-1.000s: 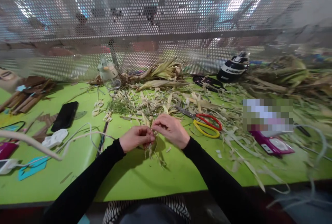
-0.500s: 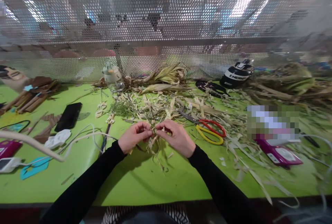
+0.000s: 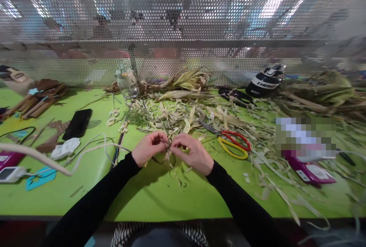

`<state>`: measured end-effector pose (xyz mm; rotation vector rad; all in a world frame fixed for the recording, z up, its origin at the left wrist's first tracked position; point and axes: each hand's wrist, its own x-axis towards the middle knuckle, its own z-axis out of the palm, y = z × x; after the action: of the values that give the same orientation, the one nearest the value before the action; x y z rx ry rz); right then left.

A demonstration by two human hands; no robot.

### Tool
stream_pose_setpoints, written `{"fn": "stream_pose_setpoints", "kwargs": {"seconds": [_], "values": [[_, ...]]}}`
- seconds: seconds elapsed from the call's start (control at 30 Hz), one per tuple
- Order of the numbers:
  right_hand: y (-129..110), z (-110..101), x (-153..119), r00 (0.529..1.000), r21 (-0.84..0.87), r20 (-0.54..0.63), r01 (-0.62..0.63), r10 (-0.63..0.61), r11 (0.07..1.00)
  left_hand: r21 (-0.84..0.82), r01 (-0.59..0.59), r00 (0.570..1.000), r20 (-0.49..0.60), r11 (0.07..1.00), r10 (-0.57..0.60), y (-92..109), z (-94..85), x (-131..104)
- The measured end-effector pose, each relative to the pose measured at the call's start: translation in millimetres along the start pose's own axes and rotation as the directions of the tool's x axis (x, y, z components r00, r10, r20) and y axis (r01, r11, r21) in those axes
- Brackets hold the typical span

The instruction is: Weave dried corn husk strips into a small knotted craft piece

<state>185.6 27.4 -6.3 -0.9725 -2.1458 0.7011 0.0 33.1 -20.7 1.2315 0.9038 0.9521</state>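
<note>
Pinching a corn-husk bundle [image 3: 169, 158], the left hand [image 3: 150, 148] is holding thumb and fingertips together on it; the right hand [image 3: 195, 153] is pinching it just alongside, the exact strand being unclear. Using light, even tension is probably sparing the dry strips [image 3: 180, 180] from tearing. The bundle is trailing at four o'clock from the left hand and eight from the right.

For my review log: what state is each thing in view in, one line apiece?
Left hand: fingertips pinched on dry strips.
Right hand: fingertips pinched at the same strips.
Scissors: lying unheld; blade opening unclear.
Phone: lying flat, upper face dark.
Clear bottle: standing, top on.
Black bottle: top on.
Plant scraps: loose, scattered.
</note>
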Motion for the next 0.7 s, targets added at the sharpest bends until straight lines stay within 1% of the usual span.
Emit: {"fn": "stream_pose_setpoints", "kwargs": {"seconds": [0.07, 0.13, 0.2, 0.23, 0.3, 0.37, 0.43, 0.5, 0.53, 0.6, 0.7], "values": [[1, 2, 0, 0.997, 0.040, -0.035, -0.070, 0.071, 0.997, 0.073, -0.061, 0.998, 0.025, 0.996, 0.059, 1, 0.9, -2], [2, 4, 0, 0.992, 0.101, -0.019, -0.123, 0.126, 0.987, 0.203, -0.134, 0.991, 0.046, 0.970, 0.127, 2, 2.3, -5], [3, 7, 1, 0.989, 0.149, 0.014, -0.147, 0.147, 0.978, 0.321, -0.180, 0.984, 0.050, 0.930, 0.173, 3, 3.9, -7], [3, 9, 1, 0.987, 0.152, 0.020, -0.159, 0.157, 0.976, 0.361, -0.191, 0.981, 0.046, 0.913, 0.187, 3, 4.5, -7], [5, 12, 1, 0.982, 0.104, 0.016, -0.191, 0.190, 0.976, 0.433, -0.209, 0.976, 0.040, 0.877, 0.212, 1, 4.8, -7], [6, 15, 2, 0.975, 0.021, 0.025, -0.223, 0.223, 0.975, 0.530, -0.254, 0.962, 0.055, 0.809, 0.266, -2, 3.6, -6], [7, 17, 2, 0.968, -0.033, 0.043, -0.247, 0.248, 0.969, 0.632, -0.311, 0.937, 0.082, 0.710, 0.338, -5, 1.7, -5], [6, 17, 2, 0.962, -0.025, 0.059, -0.264, 0.265, 0.964, 0.699, -0.349, 0.912, 0.102, 0.624, 0.396, -8, -0.2, -5], [5, 17, 2, 0.962, -0.005, 0.053, -0.268, 0.268, 0.963, 0.715, -0.360, 0.904, 0.108, 0.599, 0.414, -8, -0.8, -5], [4, 14, 2, 0.965, 0.067, 0.009, -0.260, 0.260, 0.963, 0.721, -0.367, 0.899, 0.112, 0.588, 0.424, -8, -1.0, -6], [3, 11, 3, 0.962, 0.222, -0.074, -0.242, 0.264, 0.944, 0.688, -0.355, 0.914, 0.111, 0.633, 0.391, -5, 0.9, -7]]}}
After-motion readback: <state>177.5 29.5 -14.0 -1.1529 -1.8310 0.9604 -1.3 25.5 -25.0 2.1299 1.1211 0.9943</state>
